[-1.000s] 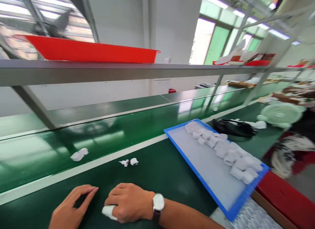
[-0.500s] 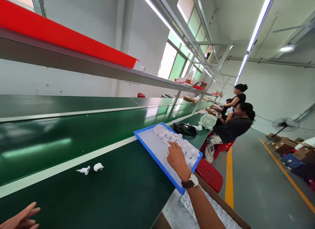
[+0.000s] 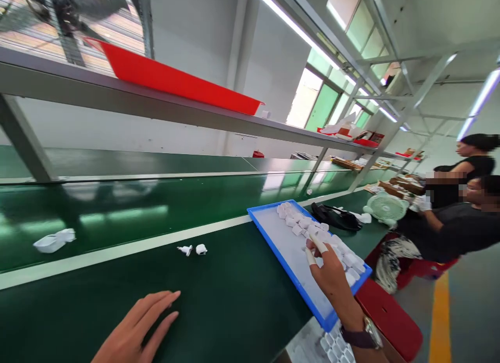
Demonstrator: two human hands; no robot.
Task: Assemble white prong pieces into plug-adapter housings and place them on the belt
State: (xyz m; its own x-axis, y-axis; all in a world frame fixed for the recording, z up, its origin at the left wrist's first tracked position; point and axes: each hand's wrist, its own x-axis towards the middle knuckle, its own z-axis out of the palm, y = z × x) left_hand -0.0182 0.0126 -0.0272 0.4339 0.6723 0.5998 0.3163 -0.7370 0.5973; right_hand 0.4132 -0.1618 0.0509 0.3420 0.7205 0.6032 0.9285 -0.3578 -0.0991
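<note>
My right hand (image 3: 332, 277) hovers over the blue tray (image 3: 273, 243), with white finger cots on the thumb and index finger; the fingers are apart and hold nothing I can see. Several small white plastic parts (image 3: 308, 225) lie along the tray's far side, just beyond my fingertips. My left hand (image 3: 136, 326) rests flat and open on the dark green table (image 3: 226, 300), empty. Two small white parts (image 3: 193, 249) lie on the table ahead of it, near the white strip.
A green conveyor belt (image 3: 156, 207) runs behind the table, carrying a white piece (image 3: 54, 240) at left. A red tray (image 3: 175, 84) sits on the overhead shelf. Black bag (image 3: 336, 217), small fan (image 3: 385, 207), red stool (image 3: 390, 316) and two seated people (image 3: 449, 222) are at right.
My right hand has drawn back a little from the pile of parts toward the tray's near side. My left hand has come further onto the table. The view has swung left.
</note>
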